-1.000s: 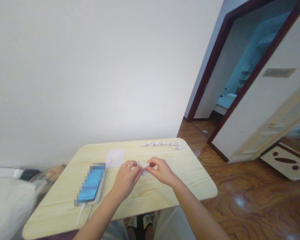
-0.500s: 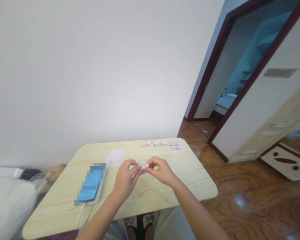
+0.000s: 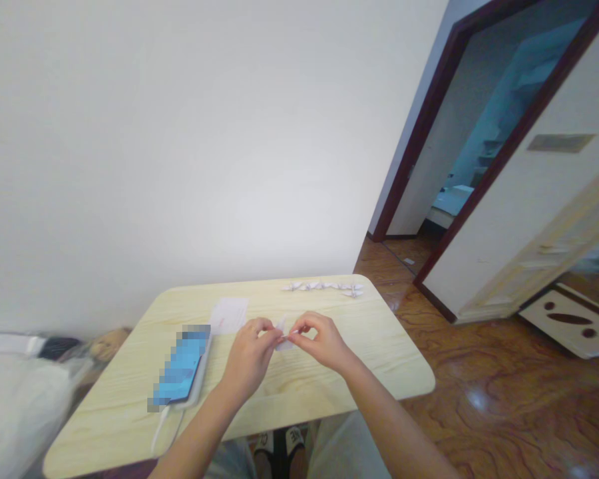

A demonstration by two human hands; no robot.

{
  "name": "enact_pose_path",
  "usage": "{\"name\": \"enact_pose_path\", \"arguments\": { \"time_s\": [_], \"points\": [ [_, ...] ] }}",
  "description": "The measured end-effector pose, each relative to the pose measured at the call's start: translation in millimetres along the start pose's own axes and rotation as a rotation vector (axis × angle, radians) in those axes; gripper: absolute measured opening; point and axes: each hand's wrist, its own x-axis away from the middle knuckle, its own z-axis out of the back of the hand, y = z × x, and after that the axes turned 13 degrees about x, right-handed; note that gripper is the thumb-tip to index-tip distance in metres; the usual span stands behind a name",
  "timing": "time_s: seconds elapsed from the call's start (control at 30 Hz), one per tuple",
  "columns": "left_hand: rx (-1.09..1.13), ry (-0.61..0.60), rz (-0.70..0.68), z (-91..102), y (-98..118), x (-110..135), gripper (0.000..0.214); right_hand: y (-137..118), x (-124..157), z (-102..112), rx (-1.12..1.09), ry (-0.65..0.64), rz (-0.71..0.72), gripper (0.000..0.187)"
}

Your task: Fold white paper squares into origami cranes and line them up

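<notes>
Left hand: I see the left hand with thumb and forefinger closed in a pinch on the left side of the folded paper; the other fingers curl loosely.
Right hand: the right hand meets it from the opposite side, thumb and forefinger brought together on the paper's right edge, palm otherwise hollow.
Gap between hands: narrow; the fingertips stand just beside one another, with the piece between them.
Folded paper: white and small, held over the middle of the table; one pale flap points up and away from the person, another part shows below the fingertips. I cannot make out the creases at this size.
Paper figures: a row of small, pointed, white folded figures lies along the far edge, right of centre; one more lies just on the near side of the row's right end.
Sheet: a flat white sheet with faint marks, beyond the left hand.
Phone: a phone, its bright blue screen pixelated, left of the left hand; a white cable runs from its near end.
</notes>
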Motion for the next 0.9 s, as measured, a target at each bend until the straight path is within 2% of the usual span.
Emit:
{"name": "enact_pose_path", "arguments": {
  "time_s": [0.23, 0.47, 0.53, 0.63, 0.73, 0.9],
  "points": [
    [-0.045, -0.008, 0.009, 0.2, 2.2, -0.9, 0.019, -0.9, -0.5, -5.6, -0.07, 0.086, -0.004, 0.01],
    [-0.016, 0.025, 0.017, 2.0, -9.3, 4.9, 0.017, 6.2, 0.3, -4.6, -0.145, 0.077, -0.056, 0.018],
    [0.002, 0.034, 0.014, 3.0, -11.6, 5.6, 0.018, 4.1, -0.2, 0.5, -0.078, 0.077, 0.002, 0.017],
    [0.053, 0.023, -0.001, 3.1, -10.4, 5.5, 0.016, -2.4, -2.1, 4.6, 0.104, 0.022, 0.135, 0.035],
    [0.113, 0.034, 0.023, 1.9, -6.3, 5.6, 0.013, -5.9, -4.6, 2.0, 0.219, -0.016, 0.187, 0.022],
    [0.207, 0.125, 0.11, 1.6, -2.4, 9.1, 0.01, -3.3, -7.1, -2.2, 0.224, -0.032, 0.231, 0.009]
  ]
}}
